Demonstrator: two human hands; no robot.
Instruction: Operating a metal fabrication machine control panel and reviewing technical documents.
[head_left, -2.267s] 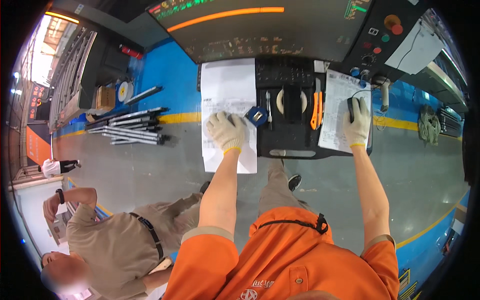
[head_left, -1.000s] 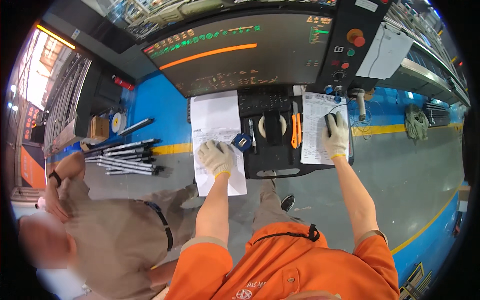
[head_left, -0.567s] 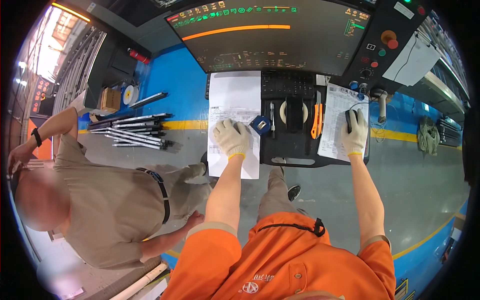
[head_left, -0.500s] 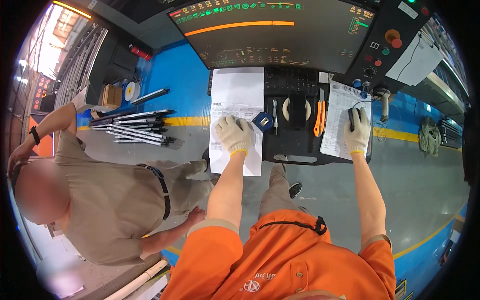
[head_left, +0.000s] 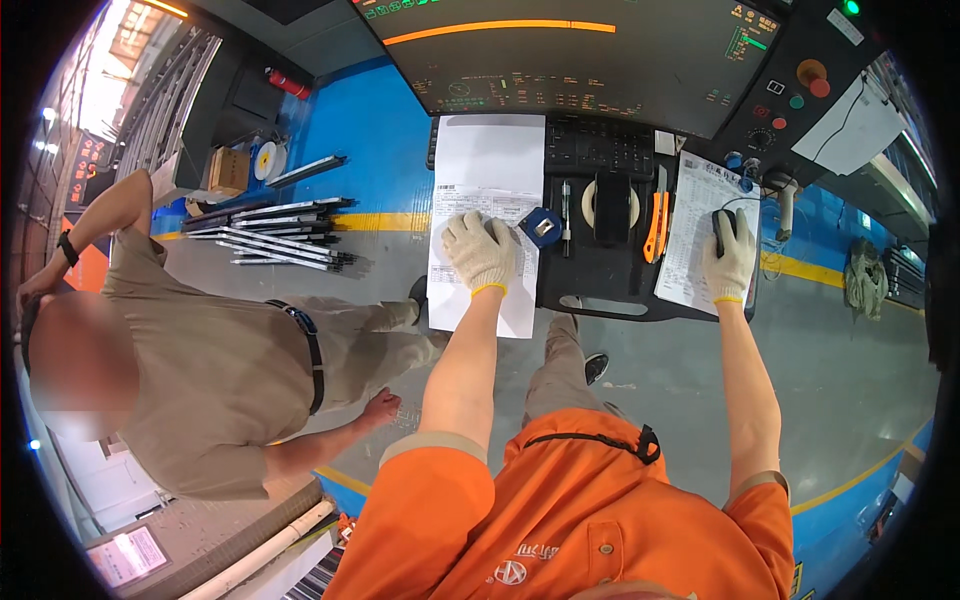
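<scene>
My left hand (head_left: 480, 255), in a white knit glove, lies flat on a printed sheet (head_left: 488, 160), fingers slightly apart. A small dark patch shows beside its thumb; I cannot make out what it is. Just right of that hand sits a blue tape measure (head_left: 541, 227). My right hand (head_left: 729, 268), gloved too, is closed over a black computer mouse (head_left: 722, 230), which rests on other printed papers (head_left: 688, 230). Between the hands, on the black console tray (head_left: 600, 275), lie a pen (head_left: 566, 222), a pale roll (head_left: 589, 207) partly covered by a black piece, and an orange utility knife (head_left: 656, 225).
Behind the tray are a keyboard (head_left: 590, 150) and a large screen (head_left: 560, 75); a button panel (head_left: 785, 110) stands at right. A person (head_left: 200, 375) in a tan shirt is close on my left. Metal bars (head_left: 280, 235) lie beyond them.
The whole view has shifted slightly, so the screen and tray sit higher and farther right. My left hand still rests on the sheet and my right hand stays on the mouse.
</scene>
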